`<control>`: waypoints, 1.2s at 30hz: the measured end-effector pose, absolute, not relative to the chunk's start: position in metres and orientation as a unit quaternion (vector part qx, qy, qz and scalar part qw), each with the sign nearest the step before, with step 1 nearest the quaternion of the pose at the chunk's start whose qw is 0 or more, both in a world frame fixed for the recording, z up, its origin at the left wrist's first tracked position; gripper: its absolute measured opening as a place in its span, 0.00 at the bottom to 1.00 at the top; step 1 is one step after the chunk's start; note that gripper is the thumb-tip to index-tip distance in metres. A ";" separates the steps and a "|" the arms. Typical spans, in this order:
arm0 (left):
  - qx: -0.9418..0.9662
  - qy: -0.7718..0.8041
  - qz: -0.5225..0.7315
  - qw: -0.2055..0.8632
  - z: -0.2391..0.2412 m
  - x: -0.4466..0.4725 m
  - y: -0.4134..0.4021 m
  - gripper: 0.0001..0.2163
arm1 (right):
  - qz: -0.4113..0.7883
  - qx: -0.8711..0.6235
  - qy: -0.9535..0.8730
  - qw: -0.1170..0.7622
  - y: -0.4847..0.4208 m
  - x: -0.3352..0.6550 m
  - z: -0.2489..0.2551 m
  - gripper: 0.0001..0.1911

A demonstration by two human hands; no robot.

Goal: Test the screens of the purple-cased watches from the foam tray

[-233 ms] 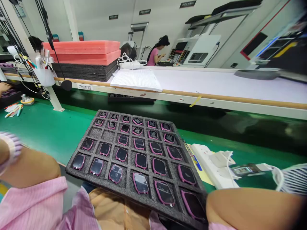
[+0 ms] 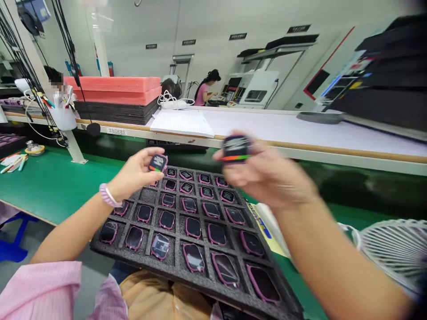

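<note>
"What's the biggest thing about the hands?"

"The bench [image 2: 43,182], smooth and green, spreading left of the left hand [image 2: 142,171] and under the right forearm. Beyond both hands runs a pale shelf [image 2: 300,133] with a wood-brown edge."

"And below the hands?"

"A tray [image 2: 176,253] of grainy, dark grey foam, cut into square pockets. It slopes from under the left hand's fingers toward the lap."

"What's on the shelf?"

"Past the left hand, two red slabs [image 2: 115,91], flat and block-shaped, on black sheets [image 2: 113,111]; I can't count the sheets. Right of the right forearm there's a white grille [image 2: 393,249] with curved ribs."

"Now the hands."

"Both grip. The left pinches the left watch [image 2: 158,163] between thumb and fingers; the right hand [image 2: 263,173], blurred, clasps the right watch [image 2: 236,149] above the tray's far right corner."

"How do those two look?"

"Rounded squares, dark glass, white lines of text, a coloured strip running orange to green. The left one shows a purple frame."

"And in the pockets?"

"Twenty-four tray watches [image 2: 193,227] plainly, plus a sliver below the left fingers. Purple frames; the nearest two rows, six each, have dark screens."
</note>
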State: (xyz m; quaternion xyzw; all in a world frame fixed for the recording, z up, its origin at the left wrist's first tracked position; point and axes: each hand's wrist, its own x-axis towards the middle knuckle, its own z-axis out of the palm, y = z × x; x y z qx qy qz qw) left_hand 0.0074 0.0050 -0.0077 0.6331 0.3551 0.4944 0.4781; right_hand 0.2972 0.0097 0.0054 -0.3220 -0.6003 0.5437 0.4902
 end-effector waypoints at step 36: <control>0.496 0.410 0.454 0.616 -0.080 0.050 0.012 0.22 | 0.672 -0.305 -0.488 0.466 0.030 0.249 -0.112 0.24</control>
